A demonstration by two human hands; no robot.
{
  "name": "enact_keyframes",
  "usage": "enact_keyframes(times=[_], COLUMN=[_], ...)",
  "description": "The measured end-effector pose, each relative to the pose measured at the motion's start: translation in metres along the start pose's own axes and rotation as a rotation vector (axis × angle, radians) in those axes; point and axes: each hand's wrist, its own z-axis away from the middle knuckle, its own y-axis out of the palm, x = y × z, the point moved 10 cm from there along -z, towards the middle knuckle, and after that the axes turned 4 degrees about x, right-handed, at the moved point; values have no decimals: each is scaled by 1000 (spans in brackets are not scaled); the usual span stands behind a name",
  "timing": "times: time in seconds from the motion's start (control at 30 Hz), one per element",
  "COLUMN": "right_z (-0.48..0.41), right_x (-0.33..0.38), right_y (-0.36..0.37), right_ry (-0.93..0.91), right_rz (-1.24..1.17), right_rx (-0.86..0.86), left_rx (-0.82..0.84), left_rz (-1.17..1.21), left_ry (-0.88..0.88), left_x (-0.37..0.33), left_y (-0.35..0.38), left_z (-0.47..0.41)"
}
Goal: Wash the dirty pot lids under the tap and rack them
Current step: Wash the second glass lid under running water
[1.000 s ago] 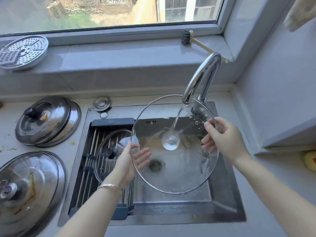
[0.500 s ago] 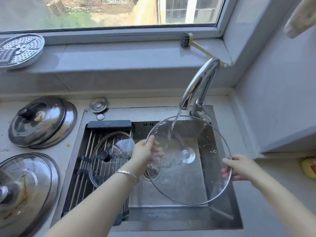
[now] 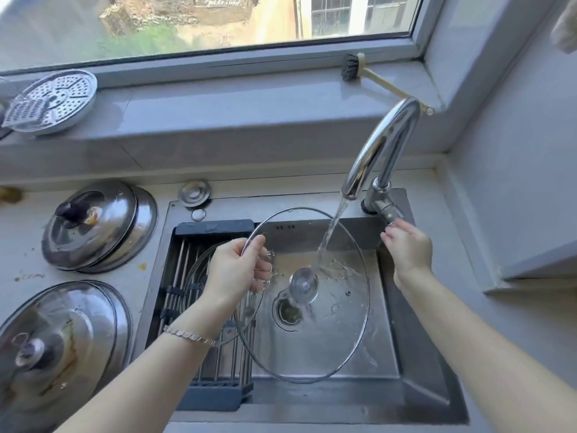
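Over the sink (image 3: pixel 406 385), the left hand (image 3: pixel 232 271) had its grip clamped on the glass lid (image 3: pixel 331 342), tap water (image 3: pixel 331 232) striking just right of it; the right hand (image 3: pixel 409 252) touched the tap lever (image 3: pixel 385 211), grip unclear.

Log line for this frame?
left hand: grips glass lid rim under running tap | right hand: at tap handle | rack: one smaller lid

Racked lid (image 3: pixel 193 276), probably glass, half hidden behind the left hand (image 3: pixel 232 271); nearest steel lid (image 3: pixel 59 342) cropped.

window (image 3: pixel 218 23): daylight, buildings outside | sill (image 3: pixel 237 101): grey | wall (image 3: pixel 524 157): pale | countertop (image 3: pixel 22 242): light, stained
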Motion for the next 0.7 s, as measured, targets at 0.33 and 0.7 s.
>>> enact_keyframes(times=[0.33,0.7], right_z=[5,172], right_x=[3,-12], right_y=[17,80], right_ry=[55,-568], right_rz=[2,1443], right_rx=[128,850], left_rx=[-13,119], left_rz=[50,174], left_ry=[-70,-289], left_x=[13,13], left_y=[-2,43], left_z=[12,44])
